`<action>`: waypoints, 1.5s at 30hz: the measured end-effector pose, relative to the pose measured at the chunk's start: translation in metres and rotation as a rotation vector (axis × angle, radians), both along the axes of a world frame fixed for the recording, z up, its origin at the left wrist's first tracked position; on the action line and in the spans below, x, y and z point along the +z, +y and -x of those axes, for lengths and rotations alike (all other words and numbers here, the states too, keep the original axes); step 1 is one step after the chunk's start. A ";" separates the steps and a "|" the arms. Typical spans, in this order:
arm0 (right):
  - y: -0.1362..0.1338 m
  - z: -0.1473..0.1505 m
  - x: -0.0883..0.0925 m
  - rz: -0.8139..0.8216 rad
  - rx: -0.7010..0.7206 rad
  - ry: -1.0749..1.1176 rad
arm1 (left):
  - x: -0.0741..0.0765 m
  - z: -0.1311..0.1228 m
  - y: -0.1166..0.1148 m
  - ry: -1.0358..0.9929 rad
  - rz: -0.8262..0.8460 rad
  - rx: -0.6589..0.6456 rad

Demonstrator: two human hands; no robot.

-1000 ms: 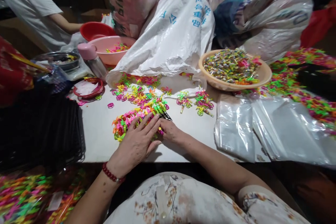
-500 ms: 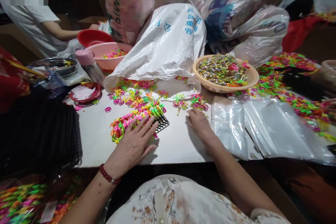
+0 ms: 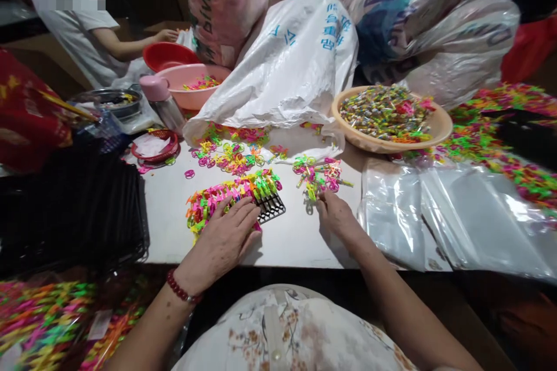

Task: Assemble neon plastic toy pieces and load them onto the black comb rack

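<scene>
My left hand (image 3: 230, 232) lies with its fingers stretched out on the near side of a black plastic rack (image 3: 273, 208). Rows of small pink, yellow and green plastic toys (image 3: 217, 197) fill most of this rack, and its right end shows bare slots. To the right, my right hand (image 3: 339, 217) has thumb and fingers pinched together on a small yellow-green plastic toy (image 3: 312, 190). Just beyond those fingers sits a little pile of coloured pieces (image 3: 333, 171). Its fingertips are partly hidden by the hand.
A white sack (image 3: 278, 64) spills loose coloured pieces (image 3: 235, 156) onto the white table (image 3: 165, 220). An orange basin (image 3: 361, 139) of small parts stands back right, above clear plastic bags (image 3: 391, 214). Stacked black racks (image 3: 78, 208) lie left. A person (image 3: 82, 35) sits far left.
My right hand has drawn slightly back from the little pile, with a yellow-green toy now at its fingertips. My left hand stays on the rack. The whole view has shifted a little.
</scene>
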State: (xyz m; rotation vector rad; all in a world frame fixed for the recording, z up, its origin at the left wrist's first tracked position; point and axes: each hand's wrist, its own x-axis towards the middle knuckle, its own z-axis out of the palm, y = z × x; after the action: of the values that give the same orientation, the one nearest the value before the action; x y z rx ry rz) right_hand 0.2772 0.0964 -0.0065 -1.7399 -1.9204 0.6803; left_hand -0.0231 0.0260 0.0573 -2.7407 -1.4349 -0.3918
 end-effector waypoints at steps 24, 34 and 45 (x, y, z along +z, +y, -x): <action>-0.021 0.115 -0.016 0.025 0.366 0.634 | -0.001 0.005 -0.002 -0.154 0.065 0.018; -0.015 0.110 -0.022 -0.099 0.452 0.411 | 0.000 0.005 -0.002 -0.085 0.068 0.036; -0.023 0.094 0.001 -0.024 0.178 0.564 | 0.001 0.006 -0.001 -0.139 0.086 0.034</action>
State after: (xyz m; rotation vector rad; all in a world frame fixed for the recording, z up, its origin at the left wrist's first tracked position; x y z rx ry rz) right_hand 0.1827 0.0731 -0.0052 -1.1947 -1.6761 1.0731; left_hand -0.0288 0.0251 0.0583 -2.8015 -1.5633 -0.5425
